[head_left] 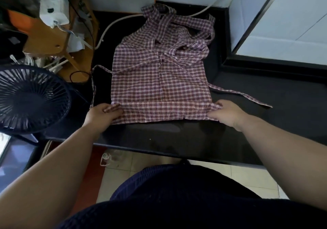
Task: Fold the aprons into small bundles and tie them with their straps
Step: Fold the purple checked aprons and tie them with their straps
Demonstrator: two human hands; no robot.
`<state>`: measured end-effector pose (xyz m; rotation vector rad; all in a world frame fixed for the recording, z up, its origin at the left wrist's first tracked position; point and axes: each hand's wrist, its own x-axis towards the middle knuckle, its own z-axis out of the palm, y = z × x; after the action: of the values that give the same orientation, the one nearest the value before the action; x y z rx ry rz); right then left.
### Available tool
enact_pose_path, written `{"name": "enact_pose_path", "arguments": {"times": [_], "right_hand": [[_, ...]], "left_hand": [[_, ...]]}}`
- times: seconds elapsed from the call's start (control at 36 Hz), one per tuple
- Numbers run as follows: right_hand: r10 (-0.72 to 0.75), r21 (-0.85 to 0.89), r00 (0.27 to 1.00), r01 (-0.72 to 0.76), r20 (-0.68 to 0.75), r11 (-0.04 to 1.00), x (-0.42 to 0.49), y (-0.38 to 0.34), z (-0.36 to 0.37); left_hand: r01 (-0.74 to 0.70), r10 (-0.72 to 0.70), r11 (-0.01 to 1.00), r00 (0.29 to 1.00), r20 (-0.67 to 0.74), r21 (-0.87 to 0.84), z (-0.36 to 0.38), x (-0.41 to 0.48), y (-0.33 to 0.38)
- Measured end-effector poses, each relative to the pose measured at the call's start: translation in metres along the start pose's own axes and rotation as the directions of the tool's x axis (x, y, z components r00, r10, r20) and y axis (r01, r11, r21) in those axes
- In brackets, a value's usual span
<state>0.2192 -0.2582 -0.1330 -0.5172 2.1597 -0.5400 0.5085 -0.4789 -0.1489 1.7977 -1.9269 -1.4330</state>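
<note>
A red-and-white checked apron [159, 83] lies flat on the black counter [177, 136], its sides folded in toward the middle. Its near hem is turned over into a narrow band [166, 110]. My left hand [101, 113] grips the left end of that band, and my right hand [226, 113] grips the right end. The neck loop [185, 23] lies bunched at the far end. One waist strap [242, 95] trails right across the counter; the other strap [93, 85] loops off the left side.
A dark blue fan [30, 98] stands at the left edge of the counter. Behind it is a cluttered wooden stand [53, 41] with cables. A white cable [113, 25] runs across the far counter. A white wall [283, 25] rises at the right.
</note>
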Motion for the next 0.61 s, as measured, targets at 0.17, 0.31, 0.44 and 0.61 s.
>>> {"name": "enact_pose_path", "arguments": {"times": [0.17,0.31,0.44,0.61], "right_hand": [[0.009,-0.053,0.991,-0.016,-0.137,0.998,-0.019,0.013,0.016],[0.094,-0.34,0.985,-0.138,-0.143,0.93,-0.031,0.017,0.035],[-0.158,-0.591,0.925,-0.085,-0.347,0.802,-0.042,0.013,0.05],[-0.331,-0.673,0.934,0.333,0.137,0.661,-0.053,-0.002,0.07]], "left_hand": [[-0.026,0.045,0.969,0.996,-0.072,0.245,-0.006,-0.005,-0.022],[0.026,0.042,0.917,0.986,-0.161,0.397,-0.002,-0.015,-0.026],[-0.06,0.22,0.829,0.949,-0.225,0.557,0.007,-0.029,-0.025],[-0.556,0.492,0.431,0.805,0.331,0.711,0.012,-0.035,-0.032]]}}
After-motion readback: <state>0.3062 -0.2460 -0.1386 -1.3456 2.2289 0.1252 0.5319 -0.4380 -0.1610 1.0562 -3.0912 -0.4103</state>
